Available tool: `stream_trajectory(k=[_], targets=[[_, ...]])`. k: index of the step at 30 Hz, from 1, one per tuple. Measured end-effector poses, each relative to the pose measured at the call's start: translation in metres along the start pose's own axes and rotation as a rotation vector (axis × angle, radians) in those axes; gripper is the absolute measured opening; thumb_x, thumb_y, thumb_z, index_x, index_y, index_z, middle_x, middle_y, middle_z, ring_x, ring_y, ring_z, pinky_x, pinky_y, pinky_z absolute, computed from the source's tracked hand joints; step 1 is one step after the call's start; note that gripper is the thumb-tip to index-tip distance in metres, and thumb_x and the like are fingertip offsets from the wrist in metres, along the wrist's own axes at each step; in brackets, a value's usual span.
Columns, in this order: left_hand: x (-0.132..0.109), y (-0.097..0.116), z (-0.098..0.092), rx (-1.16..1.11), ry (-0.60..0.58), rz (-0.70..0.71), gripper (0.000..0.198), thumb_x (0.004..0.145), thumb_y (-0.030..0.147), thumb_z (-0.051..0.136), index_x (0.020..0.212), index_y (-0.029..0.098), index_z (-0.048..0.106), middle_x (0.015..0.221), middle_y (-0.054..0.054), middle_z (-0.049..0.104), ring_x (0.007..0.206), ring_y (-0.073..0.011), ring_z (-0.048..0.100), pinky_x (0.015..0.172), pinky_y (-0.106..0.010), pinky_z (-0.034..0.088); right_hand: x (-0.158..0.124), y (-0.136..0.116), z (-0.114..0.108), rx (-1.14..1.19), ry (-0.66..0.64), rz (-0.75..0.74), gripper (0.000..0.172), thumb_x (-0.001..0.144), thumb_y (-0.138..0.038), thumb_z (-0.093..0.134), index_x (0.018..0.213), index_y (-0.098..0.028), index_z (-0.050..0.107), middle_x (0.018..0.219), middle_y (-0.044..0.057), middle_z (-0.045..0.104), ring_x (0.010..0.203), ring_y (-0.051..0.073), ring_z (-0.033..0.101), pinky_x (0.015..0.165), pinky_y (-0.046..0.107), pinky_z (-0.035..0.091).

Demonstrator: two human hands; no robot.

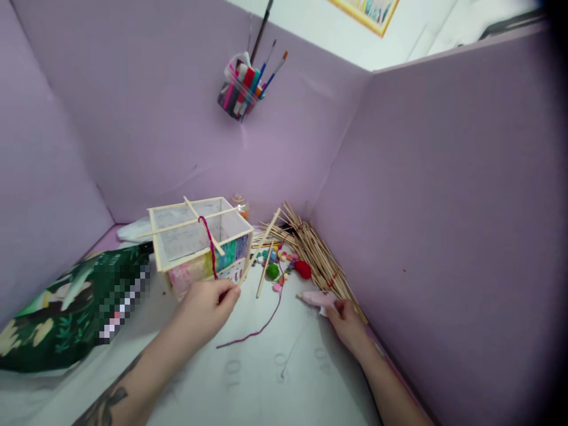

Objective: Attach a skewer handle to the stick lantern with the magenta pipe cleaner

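Left hand (210, 300) pinches a thin wooden stick (261, 244), just right of the coloured box (190, 272). Right hand (348, 325) grips a pink tool (317, 297), probably a glue gun, handle partly hidden. Crossed sticks (180, 225) over box top, dark red yarn (210, 239) hanging off. Stick bundle (323, 254) far right.

I have a white-covered tabletop (199, 390) in view, with faint printed numbers (233, 374) near its front. On its left I see a dark green bag (75, 319) lying flat; beside that stands an open-topped box (226, 254) with coloured sides. Further right I make out a loose stick (265, 270), small colourful pieces (261, 255), a green ball (272, 271), a red ball (303, 270), a curving purple-red strand (249, 337) and a bundle of sticks (322, 254).
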State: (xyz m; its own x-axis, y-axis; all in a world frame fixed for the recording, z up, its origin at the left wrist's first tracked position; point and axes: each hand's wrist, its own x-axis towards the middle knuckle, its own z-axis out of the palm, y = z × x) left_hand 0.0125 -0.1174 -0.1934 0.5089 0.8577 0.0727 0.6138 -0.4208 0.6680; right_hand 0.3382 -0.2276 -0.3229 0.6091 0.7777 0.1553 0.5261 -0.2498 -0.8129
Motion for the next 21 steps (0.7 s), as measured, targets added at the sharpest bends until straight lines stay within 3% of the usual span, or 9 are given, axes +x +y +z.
stream_trajectory(k=[3, 5, 9, 11, 14, 17, 21], targets=[[-0.001, 0.006, 0.001, -0.085, -0.015, -0.041, 0.038, 0.085, 0.043, 0.044, 0.063, 0.018, 0.062, 0.053, 0.001, 0.053, 0.055, -0.0143, 0.048, 0.054, -0.026, 0.031, -0.002, -0.011, -0.011, -0.098, 0.062, -0.082, 0.021, 0.067, -0.038, 0.064, 0.067, -0.021, 0.052, 0.067, 0.004, 0.054, 0.07, 0.023, 0.052, 0.069, 0.037, 0.041], [-0.002, 0.01, -0.001, -0.19, -0.031, -0.063, 0.038, 0.083, 0.045, 0.046, 0.063, 0.017, 0.062, 0.052, 0.002, 0.051, 0.054, -0.0136, 0.046, 0.053, -0.025, 0.031, -0.008, -0.035, -0.017, -0.124, 0.011, -0.18, 0.018, 0.072, -0.036, 0.061, 0.076, -0.018, 0.061, 0.083, 0.009, 0.06, 0.085, 0.026, 0.055, 0.08, 0.04, 0.041], [-0.007, 0.017, -0.006, -0.381, -0.058, -0.086, 0.037, 0.081, 0.047, 0.048, 0.069, 0.016, 0.064, 0.055, 0.002, 0.051, 0.054, -0.0126, 0.045, 0.052, -0.024, 0.032, -0.025, -0.106, -0.011, 0.122, -0.418, -0.296, 0.024, 0.088, -0.037, 0.051, 0.096, -0.02, 0.067, 0.098, 0.008, 0.064, 0.093, 0.021, 0.059, 0.081, 0.034, 0.044], [-0.01, 0.019, -0.009, -0.41, -0.069, -0.07, 0.037, 0.082, 0.047, 0.048, 0.07, 0.015, 0.064, 0.057, 0.001, 0.052, 0.055, -0.0126, 0.046, 0.053, -0.024, 0.033, -0.033, -0.142, 0.005, 0.278, -0.504, -0.334, 0.025, 0.087, -0.037, 0.055, 0.102, -0.021, 0.069, 0.094, 0.006, 0.063, 0.089, 0.019, 0.059, 0.081, 0.032, 0.045], [-0.015, 0.023, -0.01, -0.364, -0.09, -0.018, 0.037, 0.083, 0.045, 0.046, 0.067, 0.016, 0.061, 0.058, 0.001, 0.052, 0.057, -0.0128, 0.046, 0.054, -0.024, 0.033, -0.041, -0.181, 0.037, 0.619, -0.546, -0.187, 0.03, 0.081, -0.04, 0.064, 0.105, -0.023, 0.068, 0.096, 0.005, 0.064, 0.087, 0.018, 0.058, 0.074, 0.029, 0.045], [-0.016, 0.025, -0.009, -0.27, -0.111, 0.032, 0.035, 0.084, 0.04, 0.044, 0.063, 0.016, 0.058, 0.057, 0.001, 0.051, 0.057, -0.0128, 0.045, 0.054, -0.024, 0.031, -0.047, -0.202, 0.063, 0.898, -0.616, -0.002, 0.029, 0.075, -0.043, 0.07, 0.094, -0.021, 0.069, 0.082, 0.002, 0.063, 0.072, 0.014, 0.055, 0.065, 0.026, 0.042], [-0.02, 0.025, -0.007, -0.188, -0.101, 0.09, 0.037, 0.088, 0.038, 0.042, 0.062, 0.017, 0.058, 0.062, -0.001, 0.057, 0.062, -0.0142, 0.052, 0.058, -0.025, 0.035, -0.049, -0.212, 0.068, 0.973, -0.616, 0.103, 0.03, 0.068, -0.044, 0.077, 0.072, -0.015, 0.068, 0.068, 0.001, 0.06, 0.064, 0.011, 0.051, 0.063, 0.025, 0.039]])
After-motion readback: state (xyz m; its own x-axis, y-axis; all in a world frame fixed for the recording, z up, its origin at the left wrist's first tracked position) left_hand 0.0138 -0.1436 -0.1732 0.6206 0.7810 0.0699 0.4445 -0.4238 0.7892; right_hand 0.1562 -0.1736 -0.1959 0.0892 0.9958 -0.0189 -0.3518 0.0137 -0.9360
